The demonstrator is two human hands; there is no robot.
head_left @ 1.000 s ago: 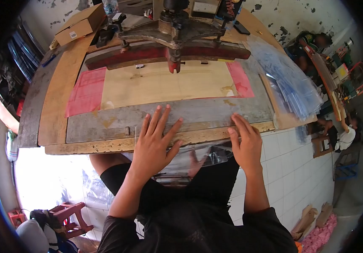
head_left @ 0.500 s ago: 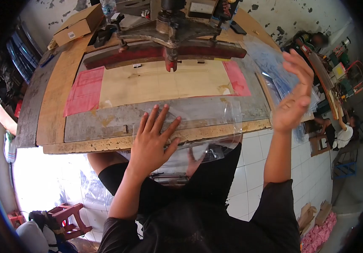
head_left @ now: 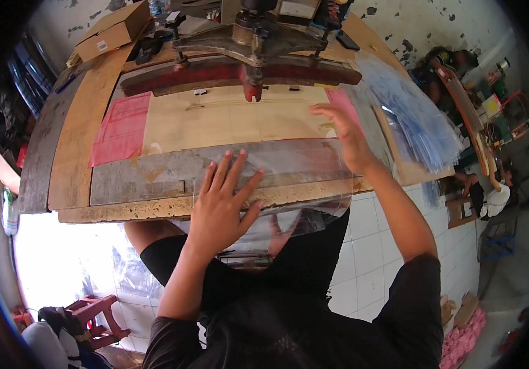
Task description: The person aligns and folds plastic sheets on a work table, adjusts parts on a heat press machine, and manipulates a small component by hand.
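My left hand lies flat with spread fingers on a transparent plastic sheet. The sheet rests along the table's front edge and hangs partly over my lap. My right hand is raised over the sheet's right end, its fingers stretched out and nothing visible in it. Beyond both hands, a pale yellow sheet with pink ends covers the metal plate. Over its far side stands a press head with a red-and-black curved bar.
Many transparent plastic sheets are heaped on the table's right. A cardboard box and a phone sit at the back. Other people are at the far right. A red stool stands at lower left.
My right hand has swung left and down, from above the heaped sheets to over the right end of the plastic sheet. My left hand has stayed in place.
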